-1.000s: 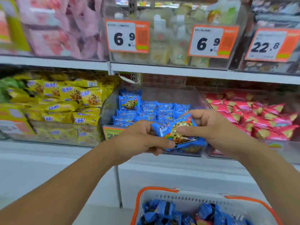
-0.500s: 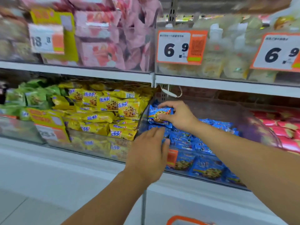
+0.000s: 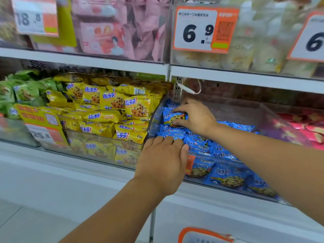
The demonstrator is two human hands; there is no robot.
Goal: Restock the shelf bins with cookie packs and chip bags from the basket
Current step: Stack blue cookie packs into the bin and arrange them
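Observation:
A clear shelf bin [image 3: 287, 123] holds several blue cookie packs. My right hand [image 3: 194, 116] reaches into its back left corner and grips one blue cookie pack [image 3: 172, 118] standing on edge there. My left hand [image 3: 163, 163] lies at the bin's front left rim, fingers flat on the blue packs [image 3: 198, 142] lying in it, holding nothing. Only the orange rim of the basket [image 3: 201, 233] shows at the bottom edge; its contents are out of view.
A bin of yellow cookie packs [image 3: 112, 109] sits to the left, green packs [image 3: 21, 90] beyond it, red packs [image 3: 308, 128] to the right. The upper shelf [image 3: 84, 61] carries pink bags, pale packs and 6.9 price tags [image 3: 201, 30]. A white shelf base [image 3: 228, 213] runs below.
Both hands went from holding a blue pack in front of the bin to reaching in. My right hand carried the pack to the back left corner; my left let go and rests on the front packs.

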